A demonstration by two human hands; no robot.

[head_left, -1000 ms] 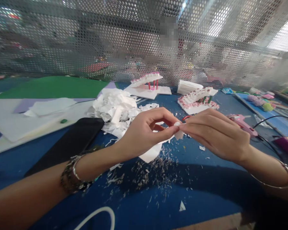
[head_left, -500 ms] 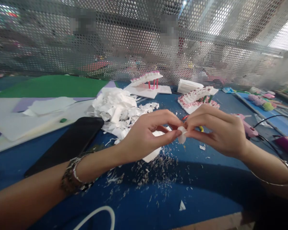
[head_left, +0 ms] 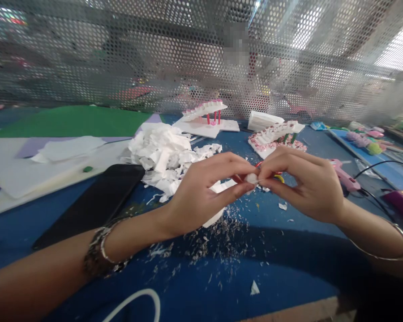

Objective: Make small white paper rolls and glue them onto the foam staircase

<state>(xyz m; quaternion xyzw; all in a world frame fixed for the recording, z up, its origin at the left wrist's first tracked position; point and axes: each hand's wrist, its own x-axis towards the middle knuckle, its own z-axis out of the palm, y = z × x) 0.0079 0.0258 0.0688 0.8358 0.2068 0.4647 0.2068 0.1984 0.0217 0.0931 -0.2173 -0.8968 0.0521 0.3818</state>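
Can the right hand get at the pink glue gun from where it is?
Probably yes: the pink glue gun lies just right of the right hand, nothing between them. That hand and the left hand pinch a small white piece.

— What sits around the pile of white paper scraps (head_left: 164,154)?
— A black phone (head_left: 94,203) lies just left of it, a green sheet (head_left: 74,120) behind it to the left. A white staircase model on pink posts (head_left: 204,112) stands behind it; a pink glue gun (head_left: 344,176) lies well to its right.
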